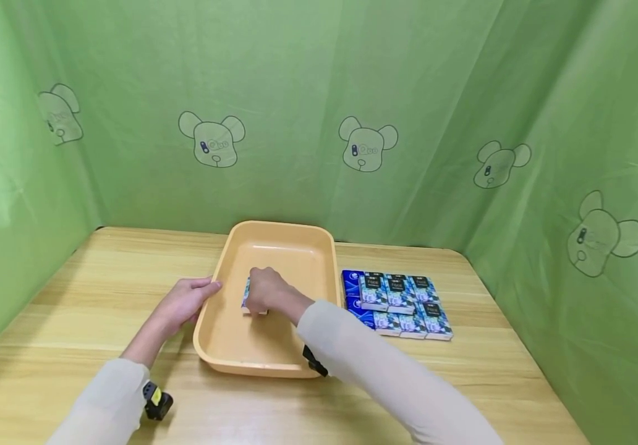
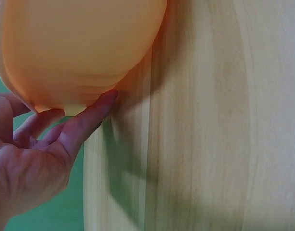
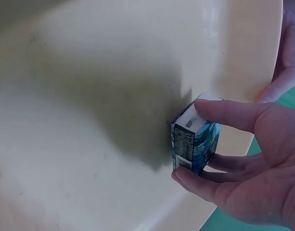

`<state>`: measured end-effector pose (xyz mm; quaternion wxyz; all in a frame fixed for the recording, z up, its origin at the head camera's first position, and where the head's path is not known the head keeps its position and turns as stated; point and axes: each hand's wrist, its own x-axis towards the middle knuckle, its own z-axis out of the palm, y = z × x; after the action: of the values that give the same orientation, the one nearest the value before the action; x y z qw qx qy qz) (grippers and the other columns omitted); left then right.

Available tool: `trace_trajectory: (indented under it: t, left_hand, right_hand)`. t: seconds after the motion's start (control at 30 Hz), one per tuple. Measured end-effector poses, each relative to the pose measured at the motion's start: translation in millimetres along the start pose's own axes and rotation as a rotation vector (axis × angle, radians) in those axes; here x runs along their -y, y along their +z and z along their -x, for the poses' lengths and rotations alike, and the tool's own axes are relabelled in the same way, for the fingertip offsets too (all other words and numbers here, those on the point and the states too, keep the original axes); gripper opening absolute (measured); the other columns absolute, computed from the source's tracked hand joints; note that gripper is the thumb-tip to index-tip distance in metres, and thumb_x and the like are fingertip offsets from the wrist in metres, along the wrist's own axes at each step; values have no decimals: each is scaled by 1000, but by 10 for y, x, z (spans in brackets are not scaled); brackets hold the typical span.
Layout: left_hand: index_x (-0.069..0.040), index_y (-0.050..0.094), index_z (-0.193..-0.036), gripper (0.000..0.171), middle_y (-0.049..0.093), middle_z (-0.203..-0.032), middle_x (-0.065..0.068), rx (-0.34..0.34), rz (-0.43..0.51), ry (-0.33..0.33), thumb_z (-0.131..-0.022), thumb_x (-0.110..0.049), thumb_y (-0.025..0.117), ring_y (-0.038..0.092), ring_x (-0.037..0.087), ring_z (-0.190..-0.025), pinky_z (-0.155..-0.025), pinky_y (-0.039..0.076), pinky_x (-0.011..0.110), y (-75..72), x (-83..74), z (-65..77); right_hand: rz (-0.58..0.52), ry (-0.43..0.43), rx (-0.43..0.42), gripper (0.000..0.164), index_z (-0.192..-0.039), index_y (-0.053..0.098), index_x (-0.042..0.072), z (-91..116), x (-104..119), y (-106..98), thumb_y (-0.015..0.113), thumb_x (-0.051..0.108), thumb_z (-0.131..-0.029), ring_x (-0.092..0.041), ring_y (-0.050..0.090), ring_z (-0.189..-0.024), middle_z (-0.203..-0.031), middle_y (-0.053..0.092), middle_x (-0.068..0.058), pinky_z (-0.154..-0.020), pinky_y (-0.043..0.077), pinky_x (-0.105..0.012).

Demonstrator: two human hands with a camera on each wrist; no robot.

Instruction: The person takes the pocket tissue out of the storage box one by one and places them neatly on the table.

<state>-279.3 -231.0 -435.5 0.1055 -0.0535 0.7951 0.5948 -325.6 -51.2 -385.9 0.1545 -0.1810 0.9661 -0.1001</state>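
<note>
An orange plastic tub (image 1: 288, 259) stands on the table. My left hand (image 1: 182, 304) grips its left rim, thumb over the edge and fingers against the outer wall, as the left wrist view shows on the tub's side (image 2: 84, 43). Inside the tub, my right hand (image 1: 269, 290) pinches a small blue floral tissue pack (image 3: 193, 137) between thumb and fingers. The pack is close to the tub's floor; whether it touches the floor I cannot tell. From the head view the hand covers most of it.
To the right of the tub, several floral tissue packs (image 1: 399, 293) lie in rows, some on top of others, with blue packs (image 1: 354, 284) at their left side. Green curtains (image 1: 297, 111) hang behind and beside the wooden table (image 1: 102, 290).
</note>
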Motion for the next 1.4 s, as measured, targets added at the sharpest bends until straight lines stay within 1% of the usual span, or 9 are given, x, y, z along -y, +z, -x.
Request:
trace_trajectory:
  t: [0.2, 0.33, 0.5, 0.63, 0.83, 1.0, 1.23, 1.4]
  left_hand:
    - [3, 38, -153, 61, 65, -128, 30, 0, 1, -1, -106, -33, 52, 75, 24, -91, -74, 65, 38, 6, 3, -2]
    - [3, 38, -153, 61, 63, -131, 30, -6, -2, -8, -106, -33, 52, 75, 26, -94, -77, 65, 38, 0, 15, -16]
    - [3, 38, -153, 62, 62, -133, 30, -2, 0, -12, -106, -34, 52, 75, 27, -96, -77, 65, 39, 6, 16, -18]
    - [4, 37, -153, 62, 63, -132, 31, 4, 3, -9, -106, -33, 53, 75, 26, -95, -77, 65, 39, 5, 7, -14]
    - [3, 37, -153, 62, 64, -130, 30, 2, 11, -19, -106, -33, 53, 75, 25, -92, -76, 65, 39, 6, 4, -31]
    - [4, 36, -154, 63, 63, -131, 31, 16, 13, -8, -106, -34, 52, 75, 26, -94, -77, 65, 39, 21, 16, -40]
    - [4, 36, -153, 63, 65, -128, 30, -9, -11, -13, -106, -34, 52, 75, 23, -87, -73, 65, 37, 13, 13, -22]
    - [4, 36, -153, 64, 66, -127, 29, -6, -13, -14, -106, -34, 52, 75, 23, -86, -72, 65, 37, 0, 22, -23]
  right_hand:
    - [-26, -11, -7, 51, -113, 57, 5, 36, -54, -69, 86, 5, -71, -17, 58, -72, -87, 61, -7, -54, 51, -21]
    - [-42, -15, -21, 51, -111, 57, 5, 60, -105, -128, 87, 5, -70, -18, 59, -74, -88, 61, -7, -56, 51, -22]
    - [-53, -24, -44, 48, -108, 56, 6, 78, -204, -218, 86, 6, -70, -17, 58, -74, -87, 61, -6, -58, 51, -22]
    - [-71, -20, -43, 47, -112, 56, 5, 104, -284, -290, 83, 4, -73, -18, 56, -73, -88, 60, -7, -57, 50, -23]
    - [-84, -16, -37, 56, -124, 54, 2, 147, -414, -394, 84, 5, -76, -19, 56, -79, -95, 61, -10, -61, 50, -25]
    - [-91, -8, -59, 56, -124, 56, 2, 188, -528, -485, 84, 6, -76, -19, 59, -80, -96, 62, -10, -63, 54, -25]
    - [-104, -13, -68, 60, -131, 55, 1, 228, -700, -579, 82, 3, -77, -20, 65, -76, -98, 65, -12, -63, 56, -27]
    - [-104, -22, -96, 62, -129, 56, 0, 249, -847, -674, 83, -1, -73, -21, 66, -75, -101, 66, -14, -63, 58, -27]
